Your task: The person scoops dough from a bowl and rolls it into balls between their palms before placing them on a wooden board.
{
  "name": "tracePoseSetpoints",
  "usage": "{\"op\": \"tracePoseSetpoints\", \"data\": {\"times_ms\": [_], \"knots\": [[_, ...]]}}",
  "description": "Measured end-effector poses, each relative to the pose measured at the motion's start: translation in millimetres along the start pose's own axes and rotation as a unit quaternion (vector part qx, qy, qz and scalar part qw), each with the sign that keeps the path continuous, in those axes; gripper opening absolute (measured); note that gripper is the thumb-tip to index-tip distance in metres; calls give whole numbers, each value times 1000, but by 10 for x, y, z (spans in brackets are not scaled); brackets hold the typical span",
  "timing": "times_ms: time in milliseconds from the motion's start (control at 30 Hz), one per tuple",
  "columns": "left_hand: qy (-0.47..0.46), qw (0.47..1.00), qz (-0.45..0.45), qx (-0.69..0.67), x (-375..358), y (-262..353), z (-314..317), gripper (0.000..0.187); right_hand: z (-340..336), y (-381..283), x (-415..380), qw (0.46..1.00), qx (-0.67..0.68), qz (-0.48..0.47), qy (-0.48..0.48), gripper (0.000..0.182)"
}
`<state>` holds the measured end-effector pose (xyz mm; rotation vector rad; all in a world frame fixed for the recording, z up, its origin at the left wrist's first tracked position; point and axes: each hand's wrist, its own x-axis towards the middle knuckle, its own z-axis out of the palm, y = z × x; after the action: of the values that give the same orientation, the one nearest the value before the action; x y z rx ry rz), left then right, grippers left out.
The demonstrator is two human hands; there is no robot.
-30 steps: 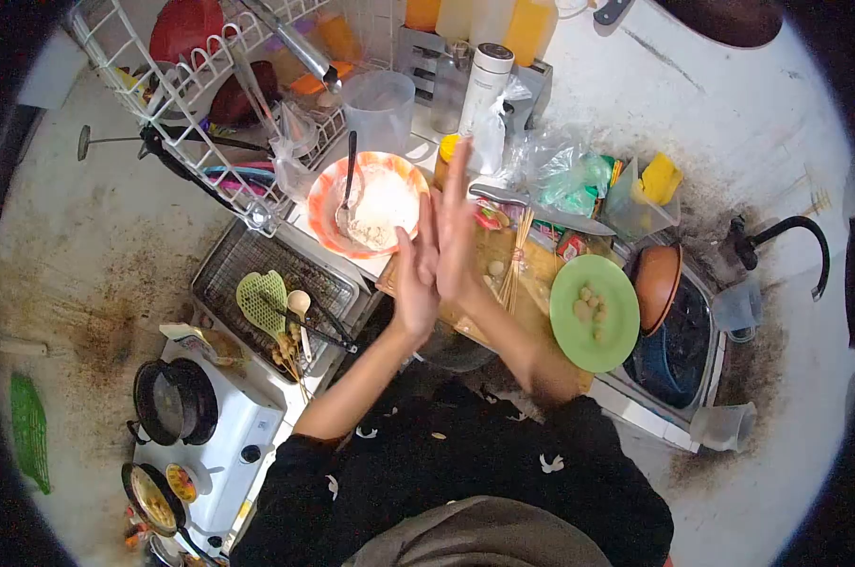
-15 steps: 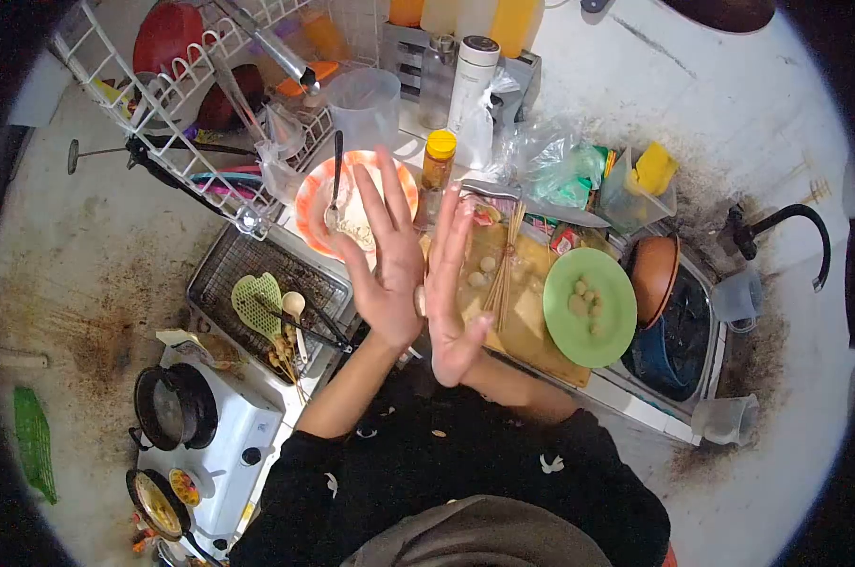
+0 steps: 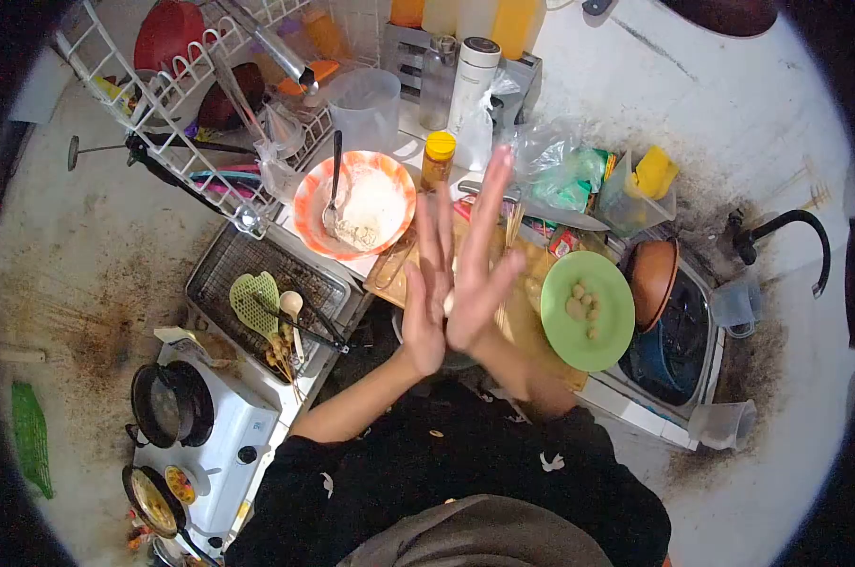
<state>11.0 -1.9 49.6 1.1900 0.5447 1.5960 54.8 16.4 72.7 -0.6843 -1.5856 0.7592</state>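
Note:
My left hand (image 3: 425,317) and my right hand (image 3: 484,288) face each other over the wooden board (image 3: 389,274), fingers stretched upward. A small pale dough ball (image 3: 449,303) is pressed between the two palms, mostly hidden by them. Behind and left of my hands is an orange-and-white bowl (image 3: 304,225) of white flour, with a spoon (image 3: 334,189) leaning in it. To the right, a green plate (image 3: 564,331) carries several small dough balls (image 3: 580,300). Thin wooden skewers (image 3: 512,227) lie on the board, partly behind my right hand.
A large knife (image 3: 569,216) lies along the board's back edge. Behind it stand a yellow-capped jar (image 3: 438,161) and a white bottle (image 3: 475,80). The sink (image 3: 697,331) is at right. At left are a rack tray (image 3: 224,283) with utensils and a stove (image 3: 238,420) with pans.
My hands have shifted slightly right and slid against each other; the right has moved up and the left down. The flour bowl is now uncovered by my fingers.

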Motion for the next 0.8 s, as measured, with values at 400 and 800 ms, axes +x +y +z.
{"op": "tracePoseSetpoints", "data": {"times_ms": [400,800], "knots": [[-53,997,-33,-50,32,-33,13,62,114,-96,-191,989,-133,48,49,60],[23,996,67,-61,198,142,4,67,-28,251,-282,973,12,-228,-42,84]]}}
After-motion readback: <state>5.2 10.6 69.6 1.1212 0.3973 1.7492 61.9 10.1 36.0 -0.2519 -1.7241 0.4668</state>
